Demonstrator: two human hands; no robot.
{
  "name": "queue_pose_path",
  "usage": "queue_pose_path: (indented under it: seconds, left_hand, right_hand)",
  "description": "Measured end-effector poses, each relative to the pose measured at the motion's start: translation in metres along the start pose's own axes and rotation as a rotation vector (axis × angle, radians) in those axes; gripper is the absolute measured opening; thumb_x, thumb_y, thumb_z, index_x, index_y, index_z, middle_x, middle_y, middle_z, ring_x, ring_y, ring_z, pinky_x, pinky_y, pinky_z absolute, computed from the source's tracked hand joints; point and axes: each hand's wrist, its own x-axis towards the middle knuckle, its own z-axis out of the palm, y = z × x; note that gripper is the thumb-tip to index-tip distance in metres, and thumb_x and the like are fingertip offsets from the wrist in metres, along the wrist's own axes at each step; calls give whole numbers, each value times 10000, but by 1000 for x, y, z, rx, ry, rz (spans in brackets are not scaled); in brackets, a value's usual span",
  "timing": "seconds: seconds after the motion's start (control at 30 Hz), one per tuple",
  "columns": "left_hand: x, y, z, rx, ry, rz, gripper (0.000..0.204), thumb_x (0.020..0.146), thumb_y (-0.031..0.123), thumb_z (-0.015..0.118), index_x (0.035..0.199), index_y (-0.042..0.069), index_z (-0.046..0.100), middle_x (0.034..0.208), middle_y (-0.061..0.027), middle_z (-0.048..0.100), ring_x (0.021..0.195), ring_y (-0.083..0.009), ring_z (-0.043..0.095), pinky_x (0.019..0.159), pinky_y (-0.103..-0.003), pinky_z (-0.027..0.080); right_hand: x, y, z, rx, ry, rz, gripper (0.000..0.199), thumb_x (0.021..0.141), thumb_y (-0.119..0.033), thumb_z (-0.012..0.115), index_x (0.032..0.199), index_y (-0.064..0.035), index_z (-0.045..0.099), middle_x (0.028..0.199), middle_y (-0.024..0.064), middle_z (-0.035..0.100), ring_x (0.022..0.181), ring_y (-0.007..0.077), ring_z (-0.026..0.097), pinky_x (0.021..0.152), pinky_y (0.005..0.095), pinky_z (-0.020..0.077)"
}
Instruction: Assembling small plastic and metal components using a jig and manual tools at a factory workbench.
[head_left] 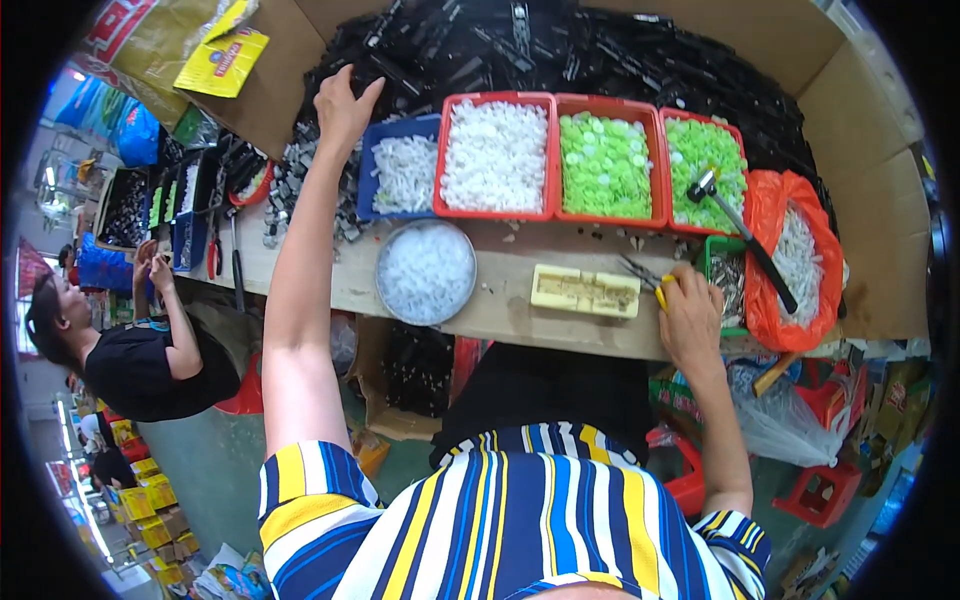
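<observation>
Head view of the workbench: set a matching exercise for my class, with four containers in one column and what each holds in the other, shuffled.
Containers:
1. blue tray
2. round metal tin
3. red tray in the middle of the row
4. orange bag

Contents or state:
A. bright green small parts
B. white parts, with a black-handled hammer lying across it
C. white parts, first in the row, nearest the left hand
D. white parts, standing alone at the front of the bench

Pairs: 1-C, 2-D, 3-A, 4-B
</observation>
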Motion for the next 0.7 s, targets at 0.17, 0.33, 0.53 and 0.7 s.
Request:
queue_pose_path:
  seconds: [0.17,0.33,0.53,0.7]
  left_hand:
    - [36,-57,34,-61,-121,-536,788,847,612,623,1374,37,505,1300,-301,564,1247,-466,510,1063,-508,392]
    - [51,-145,74,-363,-164,-857,894,862,695,526,1483,61,416,1438,-278,471,1370,-436,405,1142,-501,308]
    - [66,-39,95,-311,-298,-796,723,927,688,382,1365,154,593,1496,-241,413,1440,-434,268,1161,-631,77]
    - [70,-1,91,-408,-246,-787,695,924,649,429,1326,116,623,1484,-287,377,1436,-434,252,1168,-563,163]
  right_hand:
    - [-5,3,0,11,-12,21,335,726,-35,684,1049,-42,599,1159,111,557,1122,283,536,933,412,374]
    - [-2,1,3,52,-33,13,312,721,-46,692,1022,-54,609,1152,100,566,1114,272,538,932,421,368]
    - [0,0,-3,43,-53,66,292,722,-56,686,1004,-65,613,1133,86,569,1104,256,538,936,418,347]
    - [4,0,-4,39,-64,59,304,706,-57,686,1000,-73,614,1129,79,567,1097,249,539,931,416,340]
